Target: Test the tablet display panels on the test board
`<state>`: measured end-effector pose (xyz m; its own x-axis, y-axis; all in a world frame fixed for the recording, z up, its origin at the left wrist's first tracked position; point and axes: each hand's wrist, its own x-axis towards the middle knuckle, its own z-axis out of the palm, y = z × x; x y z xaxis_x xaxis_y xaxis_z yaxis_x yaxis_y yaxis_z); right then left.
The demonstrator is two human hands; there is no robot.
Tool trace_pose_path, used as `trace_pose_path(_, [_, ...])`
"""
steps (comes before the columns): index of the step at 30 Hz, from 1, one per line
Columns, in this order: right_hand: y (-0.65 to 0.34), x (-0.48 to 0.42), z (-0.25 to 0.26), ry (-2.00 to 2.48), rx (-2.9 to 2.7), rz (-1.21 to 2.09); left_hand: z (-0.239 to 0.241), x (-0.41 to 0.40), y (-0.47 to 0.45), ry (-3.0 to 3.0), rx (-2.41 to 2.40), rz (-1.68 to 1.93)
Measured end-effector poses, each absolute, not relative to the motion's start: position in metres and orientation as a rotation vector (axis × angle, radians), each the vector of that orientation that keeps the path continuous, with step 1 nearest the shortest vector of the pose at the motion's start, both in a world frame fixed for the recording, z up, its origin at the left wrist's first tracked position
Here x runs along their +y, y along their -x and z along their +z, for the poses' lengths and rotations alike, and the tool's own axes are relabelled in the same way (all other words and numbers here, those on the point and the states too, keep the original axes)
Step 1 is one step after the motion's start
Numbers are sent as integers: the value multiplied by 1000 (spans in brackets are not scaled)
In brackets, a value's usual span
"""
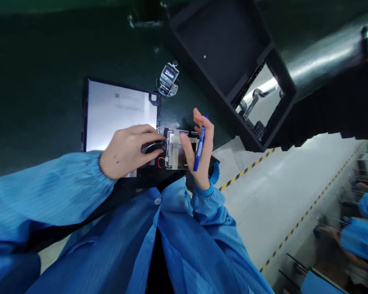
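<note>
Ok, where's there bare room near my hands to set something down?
Bare green mat shows left of the black-framed white sheet, and between the chrome fixture and the black tray. It's crowded around the circuit board, between the left hand and the right hand holding a blue pen.

A dark green desk (33, 81) carries a black-framed panel (116, 114) holding a white sheet with small print and a square code. Just beyond it stands a chrome tally counter (168, 78), near a black foam tray (221, 49) with a smaller compartment at one end. Past the desk's edge, yellow-and-black hazard tape (248, 167) runs along a pale grey floor (279, 204). At the far right, two co-workers in blue smocks (362, 241) sit beside thin metal rails (360, 171).
</note>
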<state>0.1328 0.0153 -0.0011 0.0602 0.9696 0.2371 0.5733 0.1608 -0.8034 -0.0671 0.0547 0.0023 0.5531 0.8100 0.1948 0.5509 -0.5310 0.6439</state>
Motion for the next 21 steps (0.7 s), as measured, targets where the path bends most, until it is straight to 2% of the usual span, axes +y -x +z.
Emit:
trace_pose_path(5, [-133,7,9,1225,-2204,796,40,35,139,-1733,1528,671])
trace_pose_path(9, [-128,5,-5,1187,-2440,830,43,7,197,-1176,1707,401])
trace_pose_path(11, [-127,6,-12,1195,-2446,819,39,1,206,-969,1640,377])
trace_pose_path(14, [-129,7,-16,1173,-2417,838,35,7,198,-762,1549,525])
trace_pose_path(17, [-136,8,-7,1109,-2297,979,44,20,177,-619,1406,566])
trace_pose_path(19, [-140,8,6,1032,-2070,1132,60,25,159,-651,1300,614])
trace_pose_path(21, [-142,6,25,970,-1799,1217,83,27,139,-940,1214,663])
